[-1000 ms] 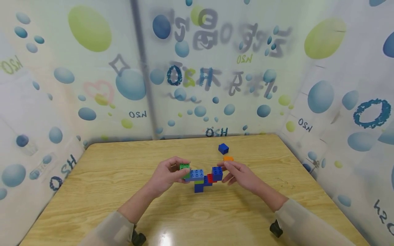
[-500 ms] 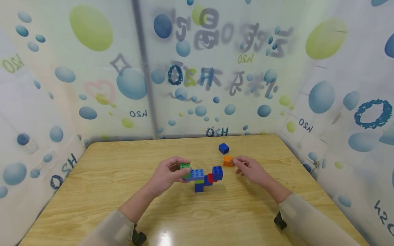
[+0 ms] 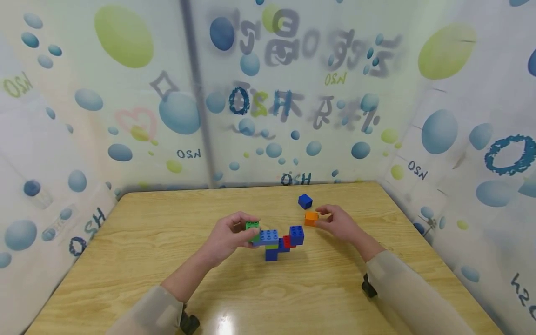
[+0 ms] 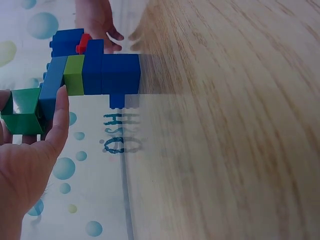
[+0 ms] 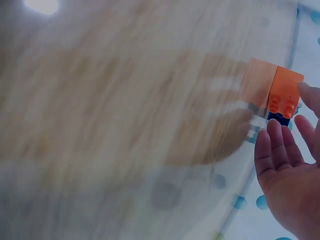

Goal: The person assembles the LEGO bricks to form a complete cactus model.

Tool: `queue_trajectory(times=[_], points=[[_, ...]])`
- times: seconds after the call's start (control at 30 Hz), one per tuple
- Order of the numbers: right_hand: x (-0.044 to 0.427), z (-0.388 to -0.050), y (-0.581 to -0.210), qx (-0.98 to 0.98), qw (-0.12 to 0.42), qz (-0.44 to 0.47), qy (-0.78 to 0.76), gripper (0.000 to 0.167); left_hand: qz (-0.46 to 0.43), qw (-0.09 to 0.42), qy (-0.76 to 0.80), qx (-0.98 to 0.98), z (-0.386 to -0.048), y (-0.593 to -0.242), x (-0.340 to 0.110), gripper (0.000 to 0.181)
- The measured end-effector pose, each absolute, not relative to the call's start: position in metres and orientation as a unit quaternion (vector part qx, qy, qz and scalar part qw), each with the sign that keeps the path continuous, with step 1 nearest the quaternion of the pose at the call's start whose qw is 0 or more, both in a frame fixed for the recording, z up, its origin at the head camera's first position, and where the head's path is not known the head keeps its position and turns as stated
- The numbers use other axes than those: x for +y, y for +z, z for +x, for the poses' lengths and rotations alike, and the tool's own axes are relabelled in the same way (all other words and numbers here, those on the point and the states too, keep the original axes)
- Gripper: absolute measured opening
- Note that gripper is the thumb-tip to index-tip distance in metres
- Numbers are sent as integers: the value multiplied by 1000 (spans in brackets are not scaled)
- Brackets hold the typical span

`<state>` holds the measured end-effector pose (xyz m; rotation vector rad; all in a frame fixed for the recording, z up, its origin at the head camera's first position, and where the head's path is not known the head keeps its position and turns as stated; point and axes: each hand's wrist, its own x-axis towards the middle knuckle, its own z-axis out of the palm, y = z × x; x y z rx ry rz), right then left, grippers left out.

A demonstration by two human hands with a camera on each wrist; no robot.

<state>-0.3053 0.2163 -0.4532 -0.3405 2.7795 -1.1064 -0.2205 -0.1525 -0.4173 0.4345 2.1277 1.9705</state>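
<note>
My left hand (image 3: 228,237) grips the green block (image 3: 252,228) at the left end of a joined toy building block structure (image 3: 269,237). In the left wrist view, one finger lies along the light blue block (image 4: 52,85) beside the green one. Lime, dark blue and red blocks make up the rest, with a raised dark blue block (image 3: 296,235) at the right end. My right hand (image 3: 341,224) is at the right side of a loose orange block (image 3: 311,219), thumb at its edge. Its other fingers are spread, not closed round the block, in the right wrist view.
A loose dark blue block (image 3: 305,201) lies behind the orange one, near the far side of the wooden table (image 3: 167,214). Patterned curtains (image 3: 259,93) with bubbles and lettering stand close around the table's back and sides.
My right hand has left the structure's right end and moved right and away to the orange block, its fingers now spread wider. My left hand keeps its grip, nearly still.
</note>
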Motion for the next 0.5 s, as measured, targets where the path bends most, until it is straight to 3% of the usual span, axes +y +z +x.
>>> queue_trajectory(times=[0.3,0.5], points=[[207,-309,-454,926,83,-105,-354,52,151,106,669,720,-222,-417,-153,34],[203,-310,-454,929,85,-93,-347,45,153,105,669,720,-221,-417,-153,34]])
